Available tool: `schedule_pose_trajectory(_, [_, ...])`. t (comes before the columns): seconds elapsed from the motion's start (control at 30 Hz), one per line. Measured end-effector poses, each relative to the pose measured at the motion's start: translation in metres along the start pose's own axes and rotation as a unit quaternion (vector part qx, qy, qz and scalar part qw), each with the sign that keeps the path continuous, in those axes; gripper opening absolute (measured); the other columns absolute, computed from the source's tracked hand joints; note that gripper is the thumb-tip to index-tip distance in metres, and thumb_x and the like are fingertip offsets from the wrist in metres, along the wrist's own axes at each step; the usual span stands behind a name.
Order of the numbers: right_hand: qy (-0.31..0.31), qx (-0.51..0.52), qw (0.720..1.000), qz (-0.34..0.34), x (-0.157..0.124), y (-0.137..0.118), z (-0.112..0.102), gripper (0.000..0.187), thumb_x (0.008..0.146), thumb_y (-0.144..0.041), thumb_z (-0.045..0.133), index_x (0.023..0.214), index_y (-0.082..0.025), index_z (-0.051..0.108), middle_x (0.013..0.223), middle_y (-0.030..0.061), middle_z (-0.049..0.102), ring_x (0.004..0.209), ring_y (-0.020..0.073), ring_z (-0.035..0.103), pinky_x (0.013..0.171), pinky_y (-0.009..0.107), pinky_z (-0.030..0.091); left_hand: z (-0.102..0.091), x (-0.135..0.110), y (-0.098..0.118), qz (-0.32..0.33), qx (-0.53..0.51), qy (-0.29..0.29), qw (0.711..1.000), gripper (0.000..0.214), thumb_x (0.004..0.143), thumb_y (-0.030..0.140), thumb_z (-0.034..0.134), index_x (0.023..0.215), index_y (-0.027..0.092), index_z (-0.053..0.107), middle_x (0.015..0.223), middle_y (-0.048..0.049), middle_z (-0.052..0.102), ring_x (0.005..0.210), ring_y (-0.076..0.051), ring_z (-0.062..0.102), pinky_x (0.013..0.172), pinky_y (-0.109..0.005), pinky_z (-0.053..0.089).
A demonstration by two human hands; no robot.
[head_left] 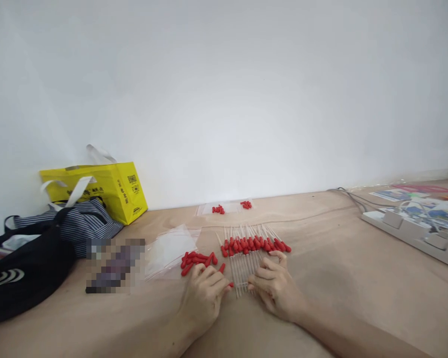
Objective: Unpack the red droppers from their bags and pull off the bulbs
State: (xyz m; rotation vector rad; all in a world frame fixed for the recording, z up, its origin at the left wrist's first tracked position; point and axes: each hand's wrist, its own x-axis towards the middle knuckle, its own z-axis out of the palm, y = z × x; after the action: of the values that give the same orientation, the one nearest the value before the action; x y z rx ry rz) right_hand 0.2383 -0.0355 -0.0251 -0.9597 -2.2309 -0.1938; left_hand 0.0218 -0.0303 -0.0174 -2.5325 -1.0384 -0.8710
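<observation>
Tubes (242, 266), clear and slender, lie side by side on a pale wooden counter (339, 283) at the lower centre of the frame, where a person's two bare hands come close together. The left hand (205, 293) pinches a red bulb (231, 285) between its fingers, mostly hidden by the grip. Opposite, the right hand (272, 283) has its fingers curled together, pinching one crosswise tube (242, 284) above the row; whether its end sits inside the bulb is too small to tell. Just above the row, at the centre, red-capped droppers (250, 243) lie fanned out, tips toward the wall (246, 99). Loose bulbs (197, 258) cluster beyond the left hand, near a clear plastic bag (171, 251). Farther back at centre, another clear bag (231, 207) carries two small red groups. At left stand a yellow bag (123, 194) with white handles, a striped bag (89, 223) and a black item (33, 268) with pale stripes, beside a pixelated object (115, 268). A white power strip (414, 231) and printed sheets (440, 206) occupy the right edge.
</observation>
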Motion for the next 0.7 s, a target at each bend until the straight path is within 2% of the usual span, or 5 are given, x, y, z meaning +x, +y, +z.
schedule_pose_trajectory(0.1, [0.033, 0.003, 0.997, 0.064, -0.003, 0.011, -0.001, 0.023, 0.086, -0.024, 0.040, 0.078, -0.022, 0.061, 0.061, -0.0009, 0.055, 0.065, 0.0133, 0.048, 0.081, 0.037, 0.026, -0.006, -0.004, -0.007, -0.026, -0.024, 0.020, 0.999, 0.022, 0.084, 0.021, 0.041, 0.074, 0.021, 0.059, 0.067, -0.0012, 0.062, 0.063, -0.014, 0.052, 0.062, -0.029, 0.038])
schedule_pose_trajectory(0.23, [0.041, 0.026, 0.991, 0.121, -0.004, 0.021, 0.004, 0.026, 0.088, -0.023, 0.034, 0.089, -0.023, 0.061, 0.070, 0.0014, 0.055, 0.065, 0.0134, 0.051, 0.075, 0.033, 0.033, -0.008, -0.004, -0.010, -0.062, -0.085, 0.038, 0.994, 0.024, 0.086, 0.021, 0.037, 0.094, 0.020, 0.059, 0.082, -0.0054, 0.059, 0.074, -0.014, 0.056, 0.066, -0.025, 0.046])
schedule_pose_trajectory(0.4, [0.057, 0.031, 0.982, 0.178, -0.007, 0.029, 0.011, 0.026, 0.087, -0.020, 0.033, 0.089, -0.020, 0.059, 0.074, 0.0051, 0.054, 0.071, 0.0174, 0.053, 0.065, 0.031, 0.038, -0.009, 0.000, -0.019, -0.140, -0.079, 0.057, 0.985, 0.030, 0.084, 0.020, 0.035, 0.105, 0.019, 0.056, 0.086, -0.0071, 0.055, 0.079, -0.016, 0.056, 0.073, -0.029, 0.047])
schedule_pose_trajectory(0.57, [0.069, 0.036, 0.982, 0.173, -0.005, 0.033, 0.016, 0.019, 0.083, -0.014, 0.035, 0.076, -0.019, 0.052, 0.075, 0.0040, 0.054, 0.068, 0.0161, 0.052, 0.064, 0.030, 0.037, -0.009, 0.000, -0.031, -0.207, -0.072, 0.059, 0.974, 0.021, 0.081, 0.028, 0.040, 0.093, 0.018, 0.054, 0.078, -0.0032, 0.058, 0.066, -0.015, 0.056, 0.063, -0.028, 0.048])
schedule_pose_trajectory(0.7, [0.076, 0.021, 0.983, 0.165, -0.001, 0.030, 0.024, 0.019, 0.080, -0.009, 0.034, 0.071, -0.019, 0.047, 0.074, 0.0037, 0.052, 0.068, 0.0161, 0.050, 0.064, 0.030, 0.036, -0.005, 0.005, -0.029, -0.199, -0.035, 0.025, 0.979, 0.014, 0.078, 0.032, 0.048, 0.075, 0.019, 0.053, 0.068, -0.0001, 0.058, 0.063, -0.016, 0.054, 0.061, -0.029, 0.044])
